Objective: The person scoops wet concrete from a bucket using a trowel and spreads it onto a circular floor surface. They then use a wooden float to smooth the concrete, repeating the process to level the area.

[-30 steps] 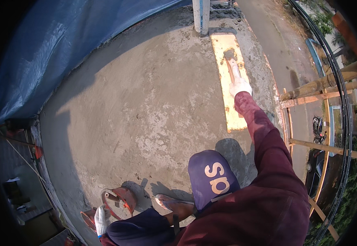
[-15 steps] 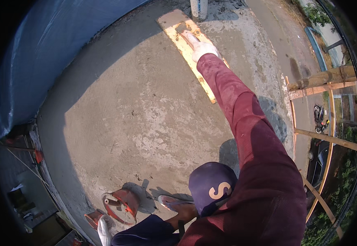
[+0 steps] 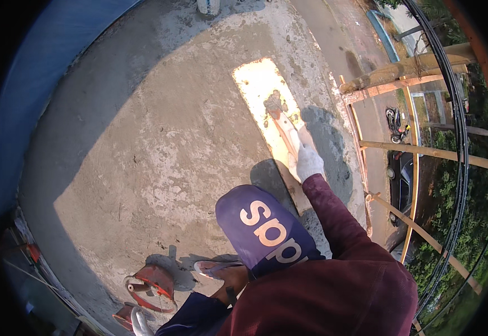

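Note:
My right hand (image 3: pixel 309 162), in a white glove, is closed round the pale wooden handle of a long yellow plastering float (image 3: pixel 253 89). The float lies along the grey mortar surface (image 3: pixel 160 151), right of the middle, with mortar stuck to its face near the handle's far end. Low on the left, my left hand (image 3: pixel 138 322), also in a white glove, shows only in part; its visible fingers are stretched out beside a red bucket-like container (image 3: pixel 153 287) with a round grip. A smaller red container (image 3: pixel 124 317) sits close to that hand.
A blue sheet (image 3: pixel 31 73) hangs along the left side. At the top stands a pale round post (image 3: pixel 208 7). Wooden poles (image 3: pixel 423 152) and black cables (image 3: pixel 458 129) run beyond the right edge, above a road with a motorcycle (image 3: pixel 396 126) and a dark car (image 3: pixel 401 179).
My right hand has drawn the float back toward me from near the post. The view has shifted, and my bent leg now covers more of the middle. The left hand stays near the red containers.

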The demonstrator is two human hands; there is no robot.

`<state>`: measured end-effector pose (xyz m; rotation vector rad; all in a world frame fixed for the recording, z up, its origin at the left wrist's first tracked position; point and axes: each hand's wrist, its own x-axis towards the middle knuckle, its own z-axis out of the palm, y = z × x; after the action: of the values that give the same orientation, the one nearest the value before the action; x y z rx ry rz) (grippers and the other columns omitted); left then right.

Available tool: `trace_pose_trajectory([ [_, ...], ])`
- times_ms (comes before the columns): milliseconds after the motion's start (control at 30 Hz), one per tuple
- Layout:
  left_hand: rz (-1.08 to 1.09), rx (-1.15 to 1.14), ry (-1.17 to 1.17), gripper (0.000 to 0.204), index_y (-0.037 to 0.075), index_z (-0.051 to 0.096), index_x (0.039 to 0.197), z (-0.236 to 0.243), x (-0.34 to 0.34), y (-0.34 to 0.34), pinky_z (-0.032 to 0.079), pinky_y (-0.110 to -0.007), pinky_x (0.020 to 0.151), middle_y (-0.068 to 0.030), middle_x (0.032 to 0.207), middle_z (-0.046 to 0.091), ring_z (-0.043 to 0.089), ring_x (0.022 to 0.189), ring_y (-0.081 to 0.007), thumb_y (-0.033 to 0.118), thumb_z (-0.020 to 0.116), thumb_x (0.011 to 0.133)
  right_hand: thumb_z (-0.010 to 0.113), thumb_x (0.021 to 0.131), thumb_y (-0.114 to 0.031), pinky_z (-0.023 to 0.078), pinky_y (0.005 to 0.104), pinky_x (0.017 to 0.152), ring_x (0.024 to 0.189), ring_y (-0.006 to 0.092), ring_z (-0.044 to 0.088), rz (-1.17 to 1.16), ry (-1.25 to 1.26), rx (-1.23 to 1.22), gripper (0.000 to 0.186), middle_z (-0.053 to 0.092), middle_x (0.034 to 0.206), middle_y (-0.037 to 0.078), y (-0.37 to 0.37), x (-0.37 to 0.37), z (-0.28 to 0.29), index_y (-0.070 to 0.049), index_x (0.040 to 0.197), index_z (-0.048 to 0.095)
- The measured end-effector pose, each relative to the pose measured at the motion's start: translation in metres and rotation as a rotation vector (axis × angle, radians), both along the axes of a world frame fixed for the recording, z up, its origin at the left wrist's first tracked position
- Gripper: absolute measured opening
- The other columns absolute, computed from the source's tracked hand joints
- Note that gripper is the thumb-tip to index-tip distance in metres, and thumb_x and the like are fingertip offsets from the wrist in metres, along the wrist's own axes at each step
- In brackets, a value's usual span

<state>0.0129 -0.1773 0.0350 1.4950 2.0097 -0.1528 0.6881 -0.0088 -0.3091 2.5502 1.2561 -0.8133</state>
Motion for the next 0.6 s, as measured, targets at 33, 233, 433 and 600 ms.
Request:
trace_pose_trajectory([
  [33, 0.067, -0.026, 0.001, 0.051, 0.004, 0.054, 0.15, 0.002, 0.001, 0.002, 0.04, -0.053, 0.119, -0.0275, 0.151, 0.055, 0.053, 0.138, -0.0469, 0.02, 0.061, 0.102, 0.067, 0.095, -0.027, 0.06, 0.053, 0.091, 0.113, 0.0435, 0.071, -0.042, 0.007, 0.064, 0.074, 0.063, 0.137, 0.025, 0.02, 0.013, -0.01, -0.035, 0.163, 0.039],
  [233, 0.359, -0.063, 0.034, 0.059, 0.003, 0.049, 0.156, 0.005, 0.023, 0.032, 0.037, -0.052, 0.121, -0.0251, 0.155, 0.052, 0.049, 0.143, -0.0428, 0.027, 0.059, 0.103, 0.065, 0.095, -0.027, 0.056, 0.0522, 0.102, 0.12, 0.0395, 0.07, 0.053, 0.015, 0.48, 0.086, 0.071, 0.134, 0.021, 0.234, 0.09, 0.004, -0.037, 0.169, 0.022],
  [433, -0.417, 0.074, 0.319, 0.053, 0.002, 0.054, 0.153, -0.011, -0.01, 0.015, 0.041, -0.045, 0.119, -0.0256, 0.151, 0.057, 0.055, 0.138, -0.0369, 0.031, 0.054, 0.108, 0.065, 0.096, -0.031, 0.055, 0.0514, 0.105, 0.123, 0.0421, 0.067, 0.04, 0.006, 0.481, 0.081, 0.069, 0.135, 0.02, 0.12, 0.06, 0.027, -0.035, 0.167, 0.026],
  [600, 0.337, -0.045, 0.032, 0.051, 0.003, 0.055, 0.151, -0.017, -0.039, -0.028, 0.044, -0.046, 0.116, -0.0242, 0.145, 0.061, 0.058, 0.133, -0.0365, 0.029, 0.054, 0.107, 0.064, 0.095, -0.029, 0.055, 0.0526, 0.102, 0.119, 0.0427, 0.069, -0.039, 0.015, 0.354, 0.072, 0.068, 0.136, 0.023, 0.013, 0.059, 0.023, -0.03, 0.163, 0.039],
])
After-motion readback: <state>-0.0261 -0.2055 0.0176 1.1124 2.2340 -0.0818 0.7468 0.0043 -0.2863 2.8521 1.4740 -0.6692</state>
